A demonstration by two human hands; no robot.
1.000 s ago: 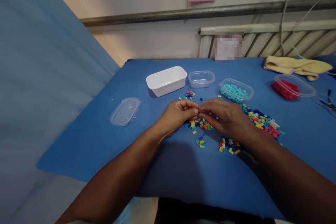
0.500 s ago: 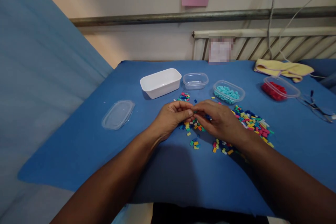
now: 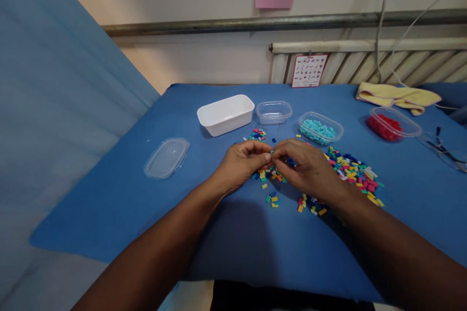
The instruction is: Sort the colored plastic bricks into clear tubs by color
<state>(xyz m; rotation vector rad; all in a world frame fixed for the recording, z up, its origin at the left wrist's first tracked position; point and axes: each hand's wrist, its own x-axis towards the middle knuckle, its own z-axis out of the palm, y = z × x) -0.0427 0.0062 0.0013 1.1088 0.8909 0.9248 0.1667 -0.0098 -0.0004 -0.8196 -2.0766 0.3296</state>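
My left hand [image 3: 242, 163] and my right hand [image 3: 310, 165] meet fingertip to fingertip above the blue-covered table. Thumb and forefinger are pinched together on each. A speck of teal shows between the fingertips, too small to name. Under and around the hands lie small plastic building bricks [image 3: 350, 170] in yellow, pink, green, white, orange and dark blue. My right forearm and hand cover part of that pile. Just beyond my right hand stands a clear tub of turquoise bricks [image 3: 318, 129].
Behind my hands are a white rectangular box [image 3: 226, 116] and a clear tub [image 3: 274, 112]. Clear lids [image 3: 167, 158] lie at the left. To the right are a tub of red pieces [image 3: 388, 124], a yellow cloth [image 3: 397, 96] and glasses [image 3: 447, 150]. A blue curtain [image 3: 73, 107] hangs left.
The view has shifted slightly, so everything sits a little further right. My hands stay pinched together over the bricks, with a small change at the fingertips.
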